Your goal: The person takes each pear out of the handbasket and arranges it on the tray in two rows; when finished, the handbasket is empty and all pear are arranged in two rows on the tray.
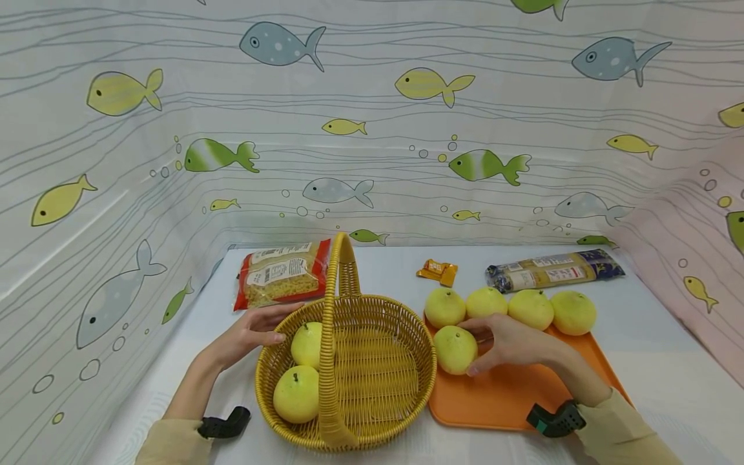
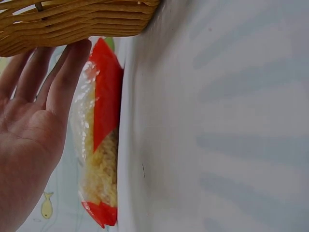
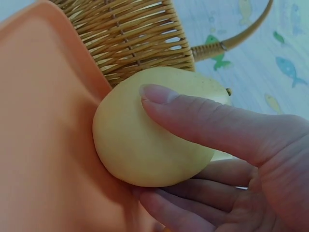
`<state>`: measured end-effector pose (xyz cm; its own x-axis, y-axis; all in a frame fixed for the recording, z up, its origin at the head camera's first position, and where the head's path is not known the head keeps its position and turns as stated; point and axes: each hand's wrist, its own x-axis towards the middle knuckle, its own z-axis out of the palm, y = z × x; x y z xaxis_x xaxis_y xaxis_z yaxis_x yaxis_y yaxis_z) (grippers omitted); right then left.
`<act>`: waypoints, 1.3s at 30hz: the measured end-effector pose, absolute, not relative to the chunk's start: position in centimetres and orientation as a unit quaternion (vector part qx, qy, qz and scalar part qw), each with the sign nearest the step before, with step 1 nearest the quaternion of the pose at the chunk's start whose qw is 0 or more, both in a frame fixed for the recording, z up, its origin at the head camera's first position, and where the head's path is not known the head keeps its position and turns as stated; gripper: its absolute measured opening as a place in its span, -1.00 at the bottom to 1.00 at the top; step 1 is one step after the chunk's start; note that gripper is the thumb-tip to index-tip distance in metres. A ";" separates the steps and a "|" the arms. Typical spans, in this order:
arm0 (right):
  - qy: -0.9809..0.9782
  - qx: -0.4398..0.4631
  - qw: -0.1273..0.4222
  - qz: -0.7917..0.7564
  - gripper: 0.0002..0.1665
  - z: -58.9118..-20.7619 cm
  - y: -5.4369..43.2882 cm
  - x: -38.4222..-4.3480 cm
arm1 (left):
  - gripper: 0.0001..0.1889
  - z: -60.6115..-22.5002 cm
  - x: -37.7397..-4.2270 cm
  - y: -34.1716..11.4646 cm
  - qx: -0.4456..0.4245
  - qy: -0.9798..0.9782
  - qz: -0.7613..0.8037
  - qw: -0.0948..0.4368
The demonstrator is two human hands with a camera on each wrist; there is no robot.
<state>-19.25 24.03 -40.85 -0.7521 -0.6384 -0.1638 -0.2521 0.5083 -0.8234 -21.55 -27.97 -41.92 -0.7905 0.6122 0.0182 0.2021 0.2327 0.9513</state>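
My right hand [image 1: 511, 342] holds a round yellow pear [image 1: 455, 350] over the left part of the orange tray [image 1: 488, 403], close to the basket's rim. Its thumb lies across the pear [image 3: 149, 130] and the other fingers are beneath, as the right wrist view shows. The wicker basket [image 1: 383, 439], with a tall arched handle, stands left of the tray. Two pears lie in its left half, one pear [image 1: 296, 394] in front of another pear [image 1: 306, 344]. My left hand [image 1: 250, 336] is at the basket's left side, its fingers extended against the wicker in the left wrist view.
Several pears [image 1: 531, 309] line the tray's back edge. Behind the basket lies a red-edged bag of pasta [image 1: 283, 274]. An orange wrapped snack [image 1: 438, 272] and a long dark-ended pasta packet [image 1: 555, 270] lie farther back. A fish-patterned curtain [image 1: 383, 155] encloses the table.
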 end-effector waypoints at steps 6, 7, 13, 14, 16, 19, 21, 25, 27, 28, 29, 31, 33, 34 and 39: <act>0.847 -0.257 0.225 -0.408 -0.13 -40.8 23.9 -19.3 | -0.39 -41.9 -21.5 -27.9 0.267 0.763 0.559 0.184; 0.847 -0.257 0.225 -0.408 -0.13 -40.8 23.9 -19.3 | -0.39 -41.9 -21.5 -27.9 0.266 0.764 0.559 0.184; 0.844 -0.256 0.227 -0.414 -0.12 -40.9 23.9 -19.3 | -0.39 -41.8 -21.5 -27.9 0.265 0.766 0.557 0.182; 0.843 -0.256 0.227 -0.415 -0.12 -40.9 23.9 -19.3 | -0.39 -41.8 -21.5 -27.9 0.266 0.765 0.558 0.182; 0.842 -0.259 0.226 -0.416 -0.12 -41.0 23.9 -19.3 | -0.39 -41.8 -21.5 -27.9 0.266 0.765 0.558 0.182; 0.841 -0.262 0.224 -0.418 -0.14 -41.0 23.9 -19.3 | -0.39 -41.9 -21.5 -27.9 0.266 0.764 0.559 0.182; 0.838 -0.265 0.225 -0.421 -0.14 -41.0 23.9 -19.3 | -0.39 -41.9 -21.5 -27.9 0.267 0.764 0.558 0.182; 0.834 -0.263 0.231 -0.427 -0.13 -41.0 23.9 -19.4 | -0.38 -41.8 -21.5 -27.9 0.270 0.764 0.558 0.182; 0.834 -0.261 0.234 -0.427 -0.12 -40.9 24.0 -19.3 | -0.38 -41.8 -21.5 -27.9 0.271 0.763 0.558 0.182; 0.833 -0.261 0.235 -0.428 -0.12 -40.8 24.0 -19.3 | -0.38 -41.8 -21.5 -27.9 0.272 0.763 0.558 0.182; 0.832 -0.262 0.237 -0.428 -0.13 -40.8 24.0 -19.3 | -0.38 -41.8 -21.5 -27.9 0.272 0.763 0.557 0.183; 0.829 -0.264 0.240 -0.430 -0.14 -40.6 24.1 -19.3 | -0.38 -41.8 -21.5 -27.9 0.273 0.763 0.557 0.182; 0.825 -0.266 0.245 -0.434 -0.16 -40.4 24.2 -19.2 | -0.38 -41.8 -21.5 -27.9 0.274 0.762 0.557 0.182; 0.824 -0.267 0.247 -0.435 -0.17 -40.3 24.3 -19.2 | -0.38 -41.8 -21.5 -27.9 0.274 0.763 0.557 0.182; 0.815 -0.269 0.258 -0.444 -0.23 -40.0 24.7 -19.2 | -0.39 -41.7 -21.5 -27.9 0.274 0.763 0.557 0.181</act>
